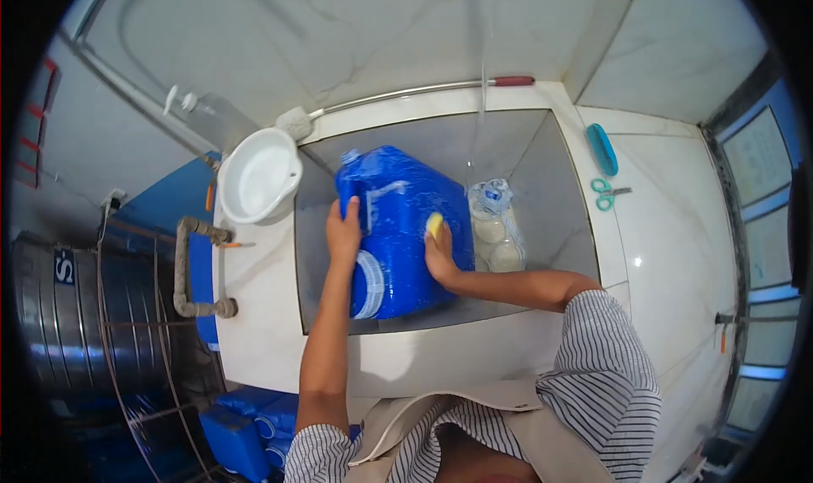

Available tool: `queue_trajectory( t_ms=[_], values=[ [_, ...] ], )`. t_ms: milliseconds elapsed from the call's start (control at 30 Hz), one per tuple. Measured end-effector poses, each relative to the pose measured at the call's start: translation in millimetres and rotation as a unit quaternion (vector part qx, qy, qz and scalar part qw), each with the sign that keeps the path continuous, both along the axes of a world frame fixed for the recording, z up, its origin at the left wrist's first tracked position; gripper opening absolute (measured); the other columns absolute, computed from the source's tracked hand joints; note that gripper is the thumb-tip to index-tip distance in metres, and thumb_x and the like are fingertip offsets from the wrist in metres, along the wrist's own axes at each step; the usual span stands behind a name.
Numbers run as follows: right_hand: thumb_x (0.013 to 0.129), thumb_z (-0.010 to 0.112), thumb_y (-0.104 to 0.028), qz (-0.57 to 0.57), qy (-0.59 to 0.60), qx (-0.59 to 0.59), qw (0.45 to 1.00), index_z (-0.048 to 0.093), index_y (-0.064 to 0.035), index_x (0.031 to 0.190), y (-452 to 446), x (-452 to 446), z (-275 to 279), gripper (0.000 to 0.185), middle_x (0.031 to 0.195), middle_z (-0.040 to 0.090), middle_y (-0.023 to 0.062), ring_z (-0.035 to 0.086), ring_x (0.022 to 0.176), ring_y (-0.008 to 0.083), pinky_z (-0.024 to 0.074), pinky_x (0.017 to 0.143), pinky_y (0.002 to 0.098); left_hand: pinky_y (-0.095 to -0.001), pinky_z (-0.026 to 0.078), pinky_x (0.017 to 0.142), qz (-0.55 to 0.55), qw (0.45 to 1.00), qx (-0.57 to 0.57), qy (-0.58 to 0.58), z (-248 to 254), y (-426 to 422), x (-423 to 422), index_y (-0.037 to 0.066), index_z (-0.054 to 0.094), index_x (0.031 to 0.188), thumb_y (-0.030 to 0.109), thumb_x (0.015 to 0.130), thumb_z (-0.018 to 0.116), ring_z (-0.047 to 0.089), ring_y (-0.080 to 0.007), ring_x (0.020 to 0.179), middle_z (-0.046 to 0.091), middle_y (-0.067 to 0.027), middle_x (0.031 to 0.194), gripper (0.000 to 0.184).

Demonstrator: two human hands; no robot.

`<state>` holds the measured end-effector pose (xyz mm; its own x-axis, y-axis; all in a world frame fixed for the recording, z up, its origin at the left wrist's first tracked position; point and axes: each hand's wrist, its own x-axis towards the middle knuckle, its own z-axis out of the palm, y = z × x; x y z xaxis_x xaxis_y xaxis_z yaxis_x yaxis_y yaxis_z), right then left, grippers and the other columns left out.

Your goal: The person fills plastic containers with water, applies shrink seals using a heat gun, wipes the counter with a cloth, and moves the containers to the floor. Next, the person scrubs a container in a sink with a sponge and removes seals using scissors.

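Observation:
A large blue jerrycan (406, 254) lies in the grey sink (525, 136), its surface wet with streaks of foam. My left hand (343, 229) is wrapped round the can's handle on its left side. On the can's right part, my right hand (439, 252) presses a small yellow sponge (434, 224) against the blue surface. A round white-rimmed opening (370, 285) shows at the can's lower left. Right of the can, a clear plastic bag (498, 229) with pale round things sits in the sink.
A white basin (260, 176) and a pump bottle (212, 119) stand at the left. A long-handled brush (406, 91) lies along the back ledge. On the right counter are a teal brush (601, 150) and scissors (605, 194). Blue cans (233, 441) stand below left.

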<state>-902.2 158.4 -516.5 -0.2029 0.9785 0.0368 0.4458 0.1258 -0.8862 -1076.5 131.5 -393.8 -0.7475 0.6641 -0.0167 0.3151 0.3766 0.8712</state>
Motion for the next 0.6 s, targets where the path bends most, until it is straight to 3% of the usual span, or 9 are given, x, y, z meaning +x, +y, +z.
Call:
queue_trajectory(
  t_ms=[33, 133, 200, 300, 367, 400, 467, 533, 600],
  values=[
    [0.092, 0.039, -0.015, 0.034, 0.104, 0.114, 0.987, 0.038, 0.0026, 0.127, 14, -14, 26, 0.039, 0.129, 0.037, 0.0258, 0.030, 0.125, 0.0397, 0.0218, 0.107, 0.0450, -0.0385, 0.047, 0.071, 0.002, 1.000, -0.015, -0.016, 3, 0, 3, 0.001, 0.060, 0.101, 0.037, 0.089, 0.052, 0.062, -0.0313, 0.077, 0.064, -0.0204, 0.087, 0.039],
    [0.090, 0.042, -0.010, 0.282, 0.138, 0.272, 0.910, 0.035, 0.0004, 0.130, 52, -68, 134, 0.042, 0.132, 0.036, 0.0227, 0.030, 0.126, 0.0377, 0.0220, 0.107, 0.0416, -0.0388, 0.047, 0.073, 0.015, 1.000, 0.002, 0.011, 3, -3, 7, 0.002, 0.060, 0.104, 0.036, 0.088, 0.053, 0.063, -0.0341, 0.083, 0.064, -0.0218, 0.091, 0.039],
    [0.089, 0.045, -0.012, 0.377, 0.236, 0.247, 0.861, 0.033, -0.0023, 0.133, 41, -130, 198, 0.046, 0.135, 0.032, 0.0250, 0.030, 0.126, 0.0395, 0.0226, 0.107, 0.0432, -0.0392, 0.047, 0.074, -0.035, 0.994, 0.041, 0.100, -1, -7, 6, 0.001, 0.059, 0.105, 0.036, 0.088, 0.053, 0.063, -0.0351, 0.083, 0.064, -0.0222, 0.092, 0.039],
    [0.087, 0.049, -0.017, 0.355, 0.168, 0.362, 0.845, 0.041, -0.0013, 0.129, 51, -186, 225, 0.045, 0.131, 0.038, 0.0271, 0.037, 0.122, 0.0399, 0.0283, 0.104, 0.0422, -0.0398, 0.047, 0.075, -0.097, 0.984, 0.033, 0.143, 18, -3, 23, 0.000, 0.058, 0.107, 0.036, 0.088, 0.053, 0.062, -0.0361, 0.084, 0.064, -0.0227, 0.093, 0.041],
    [0.078, 0.058, -0.023, 0.487, -0.070, 0.143, 0.859, 0.054, 0.0003, 0.118, 71, -190, 235, 0.046, 0.122, 0.049, 0.0268, 0.052, 0.108, 0.0386, 0.0384, 0.097, 0.0411, -0.0398, 0.047, 0.076, -0.109, 0.989, -0.021, 0.102, 32, -3, 32, 0.000, 0.058, 0.108, 0.036, 0.087, 0.054, 0.062, -0.0363, 0.084, 0.064, -0.0228, 0.092, 0.042],
    [0.073, 0.064, -0.028, 0.406, 0.053, 0.160, 0.898, 0.063, -0.0002, 0.104, 90, -165, 226, 0.041, 0.109, 0.058, 0.0239, 0.059, 0.095, 0.0359, 0.0457, 0.088, 0.0398, -0.0386, 0.047, 0.074, -0.098, 0.991, 0.004, 0.096, 35, -1, 38, 0.001, 0.058, 0.110, 0.035, 0.087, 0.055, 0.062, -0.0322, 0.081, 0.065, -0.0200, 0.089, 0.042],
    [0.077, 0.060, -0.017, 0.337, 0.040, -0.042, 0.940, 0.064, 0.0018, 0.095, 128, -74, 261, 0.026, 0.096, 0.062, 0.0209, 0.063, 0.084, 0.0311, 0.0508, 0.075, 0.0371, -0.0373, 0.047, 0.072, -0.092, 0.992, 0.034, 0.085, 47, 5, 46, 0.001, 0.057, 0.112, 0.034, 0.087, 0.057, 0.062, -0.0281, 0.079, 0.065, -0.0171, 0.087, 0.041],
    [0.081, 0.055, -0.006, 0.218, 0.169, -0.246, 0.929, 0.063, 0.0063, 0.086, 176, 0, 263, 0.016, 0.079, 0.064, 0.0190, 0.066, 0.069, 0.0262, 0.0557, 0.061, 0.0320, -0.0387, 0.047, 0.074, -0.164, 0.986, 0.007, 0.014, 60, 14, 54, -0.001, 0.058, 0.108, 0.036, 0.086, 0.055, 0.062, -0.0366, 0.084, 0.063, -0.0232, 0.091, 0.042],
    [0.082, 0.048, -0.001, 0.176, 0.179, -0.263, 0.931, 0.061, 0.0102, 0.084, 196, 38, 264, 0.017, 0.079, 0.063, 0.0231, 0.066, 0.066, 0.0267, 0.0553, 0.055, 0.0302, -0.0392, 0.046, 0.079, -0.211, 0.976, 0.031, 0.051, 60, 33, 59, 0.000, 0.057, 0.109, 0.034, 0.086, 0.055, 0.061, -0.0373, 0.090, 0.062, -0.0233, 0.096, 0.041]
  ],
)
